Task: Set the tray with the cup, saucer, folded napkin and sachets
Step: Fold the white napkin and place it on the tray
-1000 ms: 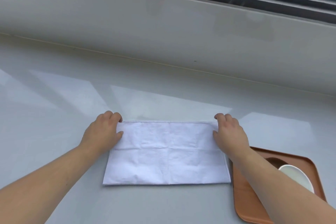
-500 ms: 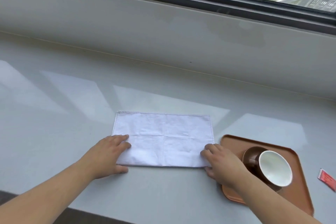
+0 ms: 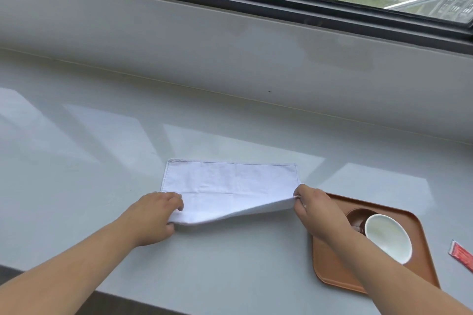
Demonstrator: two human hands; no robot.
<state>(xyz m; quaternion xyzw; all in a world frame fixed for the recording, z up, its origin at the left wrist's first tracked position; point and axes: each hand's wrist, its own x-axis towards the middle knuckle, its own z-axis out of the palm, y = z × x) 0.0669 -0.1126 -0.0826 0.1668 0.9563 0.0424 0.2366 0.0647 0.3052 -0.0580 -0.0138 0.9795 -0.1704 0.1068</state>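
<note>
While the right hand (image 3: 313,206) is pinching the near right corner of the napkin (image 3: 230,186) and lifting it off the bench (image 3: 102,148), the left hand (image 3: 156,215) is gripping the near left corner, thumb under, fingers on top, corner barely raised. Both hands closed on cloth, nothing else held.

Napkin is lying as a long strip, far edge flat on the bench, near edge peeling up and sagging in the middle. Looks like the next fold is starting: near edge going over to the far edge.

To do it well:
- raising both corners evenly, right is sitting higher than left
- keeping the edge taut so the middle isn't drooping
- landing near corners on far corners, seams lined up, then pressing the crease flat
- keeping the far edge from sliding on the glossy bench

Outward from there: tray (image 3: 419,276) is sitting just right of the napkin, right forearm crossing over it. Cup (image 3: 387,238) is standing on the saucer (image 3: 358,215) on the tray already. One red sachet (image 3: 462,256) is lying on the bench right of the tray, not on it. Can't tell if more sachets are out of frame.

Napkin and sachet are yet to go on.
</note>
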